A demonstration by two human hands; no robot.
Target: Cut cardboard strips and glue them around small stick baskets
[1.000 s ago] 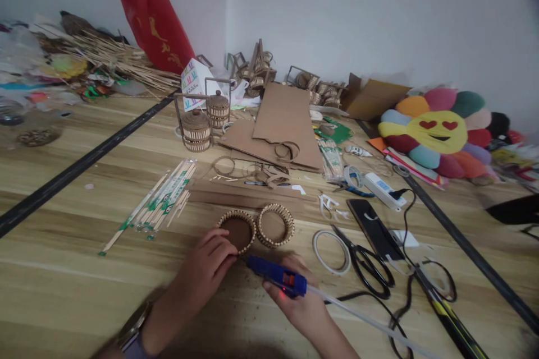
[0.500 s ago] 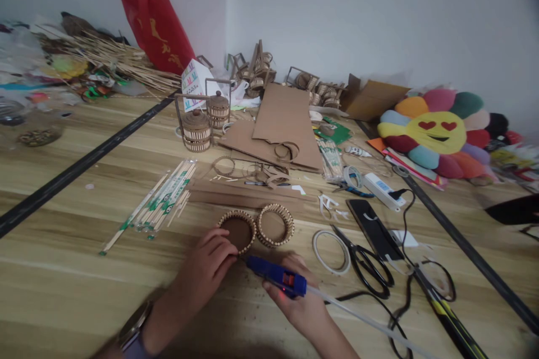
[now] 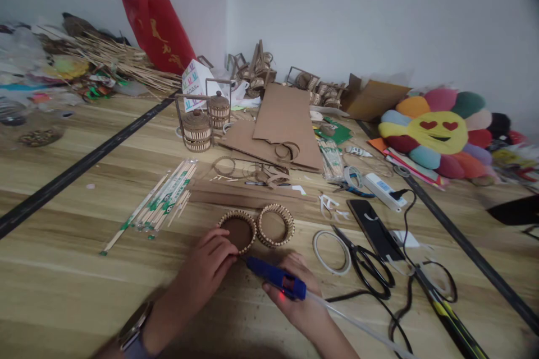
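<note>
My left hand (image 3: pixel 214 258) is closed on the near-left rim of a round basket ring (image 3: pixel 249 219) edged with short wooden stick pieces; the fingertips hide part of that rim. In my right hand (image 3: pixel 297 291) is a blue hot glue gun (image 3: pixel 269 272), with a red light glowing on it and a long clear glue stick (image 3: pixel 357 322) running out of its back. Its nozzle points left, close to the ring's near edge and my left fingertips; contact there I cannot tell. A second stick ring (image 3: pixel 288 224) stands beside the first, against its right side.
Packaged chopsticks (image 3: pixel 166 196) lie at left. To the right are a tape roll (image 3: pixel 332 252), black scissors (image 3: pixel 366 263), a phone (image 3: pixel 373 230) and a power strip (image 3: pixel 384 190). Cardboard sheets (image 3: pixel 286 118) and lidded baskets (image 3: pixel 197 132) stand farther back. A black cord (image 3: pixel 396 320) trails at lower right.
Both hands, the ring and the glue gun keep almost the same places. The glue stick behind the gun has swung slightly downward, and the gun's red light looks brighter.
</note>
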